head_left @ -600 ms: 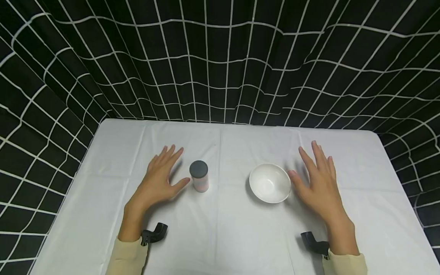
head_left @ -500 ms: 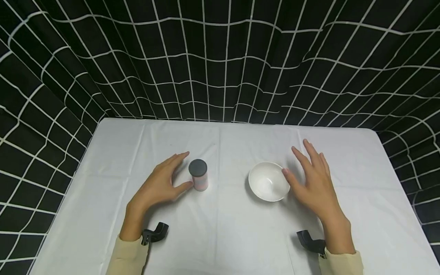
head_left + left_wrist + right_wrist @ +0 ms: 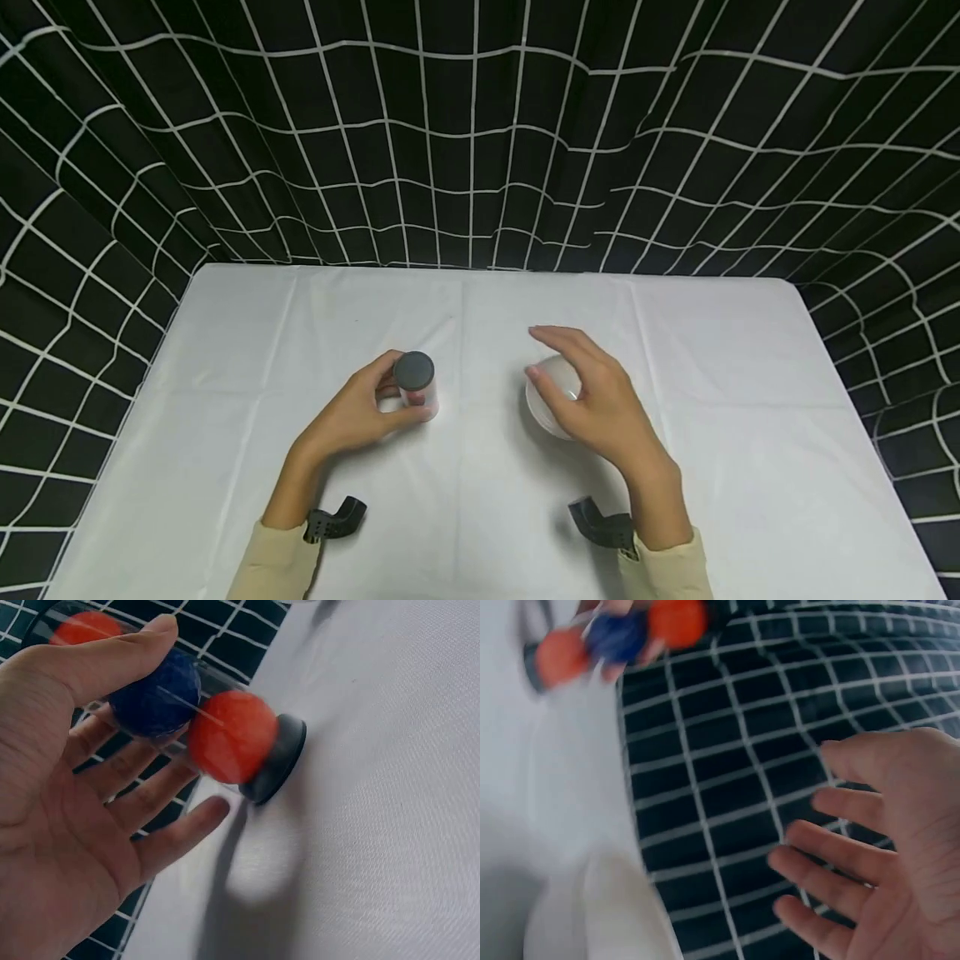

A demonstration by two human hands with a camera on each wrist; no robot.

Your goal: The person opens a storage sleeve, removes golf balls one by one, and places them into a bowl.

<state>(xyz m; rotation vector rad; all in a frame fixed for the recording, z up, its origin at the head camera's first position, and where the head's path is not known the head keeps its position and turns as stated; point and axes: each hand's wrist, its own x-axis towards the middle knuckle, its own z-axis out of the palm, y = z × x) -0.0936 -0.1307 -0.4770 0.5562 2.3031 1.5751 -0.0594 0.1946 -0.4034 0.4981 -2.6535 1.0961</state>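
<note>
Sleeves: cream-coloured sleeves (image 3: pixel 273 567) cover both forearms at the near edge of the head view, at about 7 and 5 o'clock; a small black mount (image 3: pixel 335 517) sits at each wrist.
Left hand: the left hand (image 3: pixel 352 412) lies at about 9 o'clock from the middle of the table. Its thumb and fingers are curled round the clear tube, thumb on the near side and fingers on the far side, so it grips the tube.
Clear tube: the clear tube (image 3: pixel 415 385) stands upright on the table, to the left of the middle, inside the left hand. It has a black cap (image 3: pixel 413 369) on top. In the left wrist view the tube (image 3: pixel 196 720) holds coloured balls in a row: a red ball (image 3: pixel 232 736) next to the cap, then a blue ball (image 3: pixel 154 696), then another red one.
Right hand: the right hand (image 3: pixel 592 400) hovers over the white bowl, at about 3 o'clock from the tube. Its fingers are spread and only loosely bent, and it holds nothing; in the right wrist view the fingers (image 3: pixel 832 855) stand apart in the air.
White bowl: the white bowl (image 3: pixel 547 390) rests on the table, right of the middle, well apart from the tube. The right hand covers most of it; only its left part shows.
Table: the table (image 3: pixel 712 350) has a white cloth with fold lines.
Backdrop: a black curtain (image 3: pixel 480 133) with a white grid hangs behind the table at 12 o'clock and along both sides.
</note>
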